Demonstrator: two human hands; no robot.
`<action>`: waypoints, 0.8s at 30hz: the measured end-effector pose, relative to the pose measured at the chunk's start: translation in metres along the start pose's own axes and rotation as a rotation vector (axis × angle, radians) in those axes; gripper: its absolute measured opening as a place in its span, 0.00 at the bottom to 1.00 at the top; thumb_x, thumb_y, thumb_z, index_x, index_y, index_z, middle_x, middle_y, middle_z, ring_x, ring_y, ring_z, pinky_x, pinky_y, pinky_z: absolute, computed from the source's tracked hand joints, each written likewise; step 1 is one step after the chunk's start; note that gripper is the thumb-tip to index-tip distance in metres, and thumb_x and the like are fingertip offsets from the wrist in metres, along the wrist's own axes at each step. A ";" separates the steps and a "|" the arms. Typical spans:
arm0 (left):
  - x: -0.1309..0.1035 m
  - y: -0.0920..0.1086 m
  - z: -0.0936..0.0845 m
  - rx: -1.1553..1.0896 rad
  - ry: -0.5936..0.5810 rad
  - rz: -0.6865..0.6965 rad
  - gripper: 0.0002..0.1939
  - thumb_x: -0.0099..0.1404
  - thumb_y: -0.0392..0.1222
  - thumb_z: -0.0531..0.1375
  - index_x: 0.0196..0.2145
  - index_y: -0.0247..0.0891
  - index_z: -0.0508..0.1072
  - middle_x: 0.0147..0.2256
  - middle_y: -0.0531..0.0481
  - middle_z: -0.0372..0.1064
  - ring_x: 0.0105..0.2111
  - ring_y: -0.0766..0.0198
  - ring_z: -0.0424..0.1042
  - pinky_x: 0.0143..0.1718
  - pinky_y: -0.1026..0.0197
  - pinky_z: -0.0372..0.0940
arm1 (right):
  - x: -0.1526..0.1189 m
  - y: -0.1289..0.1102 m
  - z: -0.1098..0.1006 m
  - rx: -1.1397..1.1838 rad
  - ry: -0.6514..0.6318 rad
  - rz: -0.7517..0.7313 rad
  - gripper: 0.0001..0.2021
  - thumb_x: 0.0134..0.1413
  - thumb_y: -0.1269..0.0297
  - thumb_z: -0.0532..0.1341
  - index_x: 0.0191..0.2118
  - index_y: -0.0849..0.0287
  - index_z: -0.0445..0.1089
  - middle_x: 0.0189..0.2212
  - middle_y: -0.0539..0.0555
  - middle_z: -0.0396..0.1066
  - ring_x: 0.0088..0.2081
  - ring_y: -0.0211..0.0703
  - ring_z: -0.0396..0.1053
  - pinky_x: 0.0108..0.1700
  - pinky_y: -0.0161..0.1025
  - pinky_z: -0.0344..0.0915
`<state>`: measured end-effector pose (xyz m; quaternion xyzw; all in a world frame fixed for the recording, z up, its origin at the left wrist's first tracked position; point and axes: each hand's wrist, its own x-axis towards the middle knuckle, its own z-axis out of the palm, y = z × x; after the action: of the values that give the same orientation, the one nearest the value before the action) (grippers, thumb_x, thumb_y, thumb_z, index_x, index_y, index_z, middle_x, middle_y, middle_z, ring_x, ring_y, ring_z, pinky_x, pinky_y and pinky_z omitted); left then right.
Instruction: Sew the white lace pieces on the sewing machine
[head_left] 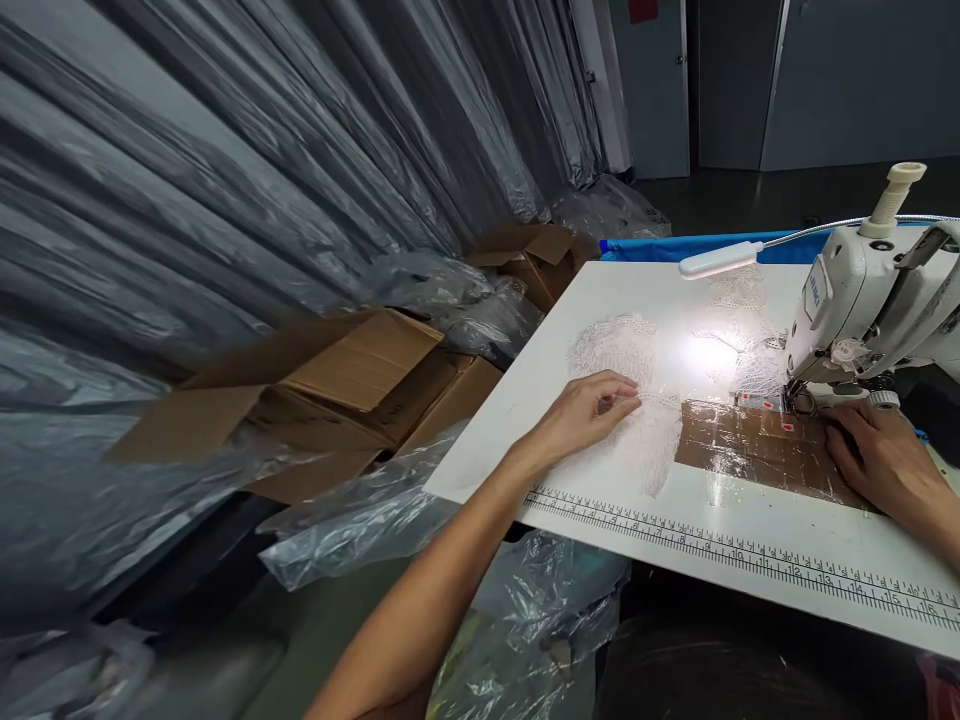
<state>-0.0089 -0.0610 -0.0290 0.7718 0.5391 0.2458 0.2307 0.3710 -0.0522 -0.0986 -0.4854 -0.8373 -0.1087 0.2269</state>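
Observation:
White lace pieces (pixel 613 345) lie on the white sewing table (pixel 555 470), left of the sewing machine (pixel 840 300). My left hand (pixel 589 415) pinches the edge of the lace between thumb and fingers. A strip of the lace runs rightward from those fingertips. My right hand (pixel 885 455) rests beside the needle area, over the right end of a brown taped plate (pixel 750 445); its fingertips are partly hidden near the machine, and I cannot make out anything in them. More lace (pixel 757 365) lies close to the presser foot under a bright light.
A white lamp (pixel 720 260) on a bendable neck reaches over the table. A printed ruler (pixel 675 540) runs along the front edge. Open cardboard boxes (pixel 360 365) and clear plastic sheeting (pixel 375 510) stand on the left, before a silvery curtain (pixel 300 150).

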 end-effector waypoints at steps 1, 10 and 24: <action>0.003 -0.003 0.008 0.061 0.042 0.036 0.12 0.70 0.47 0.56 0.43 0.39 0.75 0.49 0.44 0.72 0.46 0.57 0.72 0.43 0.55 0.68 | 0.000 0.000 0.000 0.002 0.004 0.000 0.20 0.65 0.61 0.46 0.44 0.64 0.74 0.32 0.63 0.71 0.35 0.55 0.67 0.36 0.48 0.65; 0.014 -0.014 0.037 0.382 0.071 0.239 0.08 0.71 0.40 0.56 0.36 0.38 0.73 0.45 0.46 0.71 0.45 0.57 0.69 0.49 0.51 0.61 | 0.000 -0.001 -0.001 0.021 -0.039 0.034 0.22 0.66 0.61 0.45 0.44 0.64 0.75 0.32 0.64 0.71 0.36 0.57 0.68 0.38 0.50 0.66; 0.028 0.011 0.039 0.353 -0.053 0.257 0.11 0.74 0.43 0.51 0.35 0.38 0.66 0.31 0.50 0.71 0.29 0.63 0.67 0.42 0.54 0.64 | 0.000 -0.001 -0.005 0.007 -0.046 -0.009 0.23 0.67 0.61 0.45 0.46 0.68 0.75 0.33 0.65 0.71 0.37 0.56 0.68 0.39 0.50 0.68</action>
<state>0.0319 -0.0418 -0.0481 0.8689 0.4646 0.1547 0.0728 0.3711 -0.0548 -0.0946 -0.4830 -0.8449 -0.0956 0.2089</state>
